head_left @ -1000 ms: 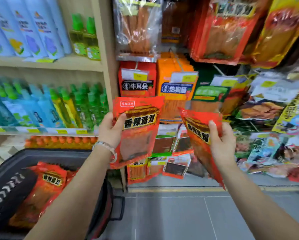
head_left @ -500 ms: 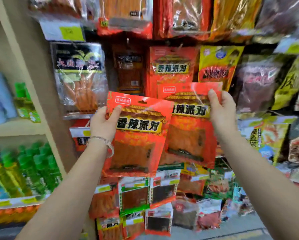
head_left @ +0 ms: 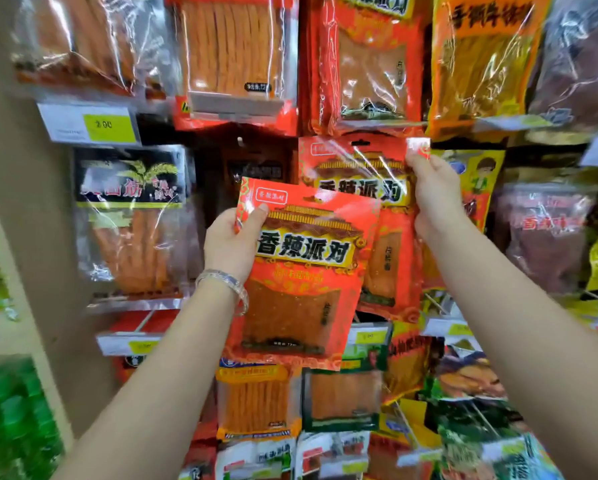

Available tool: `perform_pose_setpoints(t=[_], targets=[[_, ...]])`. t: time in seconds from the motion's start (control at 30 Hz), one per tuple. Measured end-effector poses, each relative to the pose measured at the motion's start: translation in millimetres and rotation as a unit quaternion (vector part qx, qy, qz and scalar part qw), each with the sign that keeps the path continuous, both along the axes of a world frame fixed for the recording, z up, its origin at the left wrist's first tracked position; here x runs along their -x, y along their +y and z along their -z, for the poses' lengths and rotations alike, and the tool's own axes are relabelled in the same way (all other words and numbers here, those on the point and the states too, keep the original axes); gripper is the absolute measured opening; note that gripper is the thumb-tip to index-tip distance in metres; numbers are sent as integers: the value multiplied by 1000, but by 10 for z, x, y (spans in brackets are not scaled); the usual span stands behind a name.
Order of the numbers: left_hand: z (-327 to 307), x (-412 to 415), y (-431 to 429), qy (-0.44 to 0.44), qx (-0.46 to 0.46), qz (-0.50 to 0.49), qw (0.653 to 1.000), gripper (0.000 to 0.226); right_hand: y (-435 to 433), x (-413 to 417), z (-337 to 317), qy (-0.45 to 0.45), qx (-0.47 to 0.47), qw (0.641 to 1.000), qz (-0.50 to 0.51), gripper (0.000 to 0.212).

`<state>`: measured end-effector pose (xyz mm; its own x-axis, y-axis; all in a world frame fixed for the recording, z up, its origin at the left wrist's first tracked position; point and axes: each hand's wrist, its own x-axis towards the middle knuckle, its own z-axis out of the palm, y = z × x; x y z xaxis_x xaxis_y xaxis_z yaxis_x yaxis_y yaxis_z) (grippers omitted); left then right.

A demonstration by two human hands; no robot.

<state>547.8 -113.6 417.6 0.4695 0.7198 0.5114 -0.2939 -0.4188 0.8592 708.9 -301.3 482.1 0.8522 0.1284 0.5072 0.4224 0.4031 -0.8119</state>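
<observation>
While both hands are up at the hanging snack display, each holds one red packet with the same print. Left hand (head_left: 233, 242) grips the near red packet (head_left: 301, 289) at its upper-left corner, thumb flat on the front, other fingers hidden behind the film. That packet sits centre frame, nearest the camera, tilted so its top-right corner is lower than its top-left. It overlaps the lower-left part of the far red packet (head_left: 367, 174). Right hand (head_left: 436, 195) pinches the far red packet at its top-right corner, fingers curled on the edge, back of the hand toward the camera. The far packet is higher and to the right of the near one, roughly upright, close against the display and just below a bigger red packet (head_left: 370, 64) in the top row. Its hang hole (head_left: 361, 143) shows at top centre; can't tell if it's on a hook. Silver bracelet (head_left: 226, 282) on the left wrist. Left of the hands: black-label packet (head_left: 131, 220) of orange strips, yellow price tag (head_left: 109, 125) above it. Top row also has a clear packet of orange strips (head_left: 231, 53) and a yellow-orange packet (head_left: 481, 64). Just right of the right hand: yellow cartoon packet (head_left: 477, 181). Beige shelf upright (head_left: 20, 237) at left, blurred green bottles (head_left: 13, 420) low left.
</observation>
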Motion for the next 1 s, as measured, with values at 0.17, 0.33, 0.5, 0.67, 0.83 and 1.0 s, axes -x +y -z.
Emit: perform_pose_setpoints(t=[0.17, 0.33, 0.5, 0.67, 0.83, 1.0], targets=[[-39, -95, -100, -5, 15, -10, 1000, 39, 73, -228, -1, 29, 11, 999, 12, 16], [-45, -171, -176, -12, 54, -3, 998, 50, 118, -419, 164, 24, 56, 997, 52, 20], [-24, -255, -242, -28, 68, -1, 997, 49, 75, -415, 399, -79, 93, 975, 185, 37], [-37, -346, -266, -40, 63, 5, 997, 34, 107, -208, 526, -38, 132, 991, -4, 25], [-118, -420, -292, -52, 0, 31, 998, 20, 100, -68, 510, -77, 83, 993, -36, 15], [-279, -401, -325, -22, -211, -9, 977, 71, 38, -72, 310, -145, 76, 986, 23, 33]])
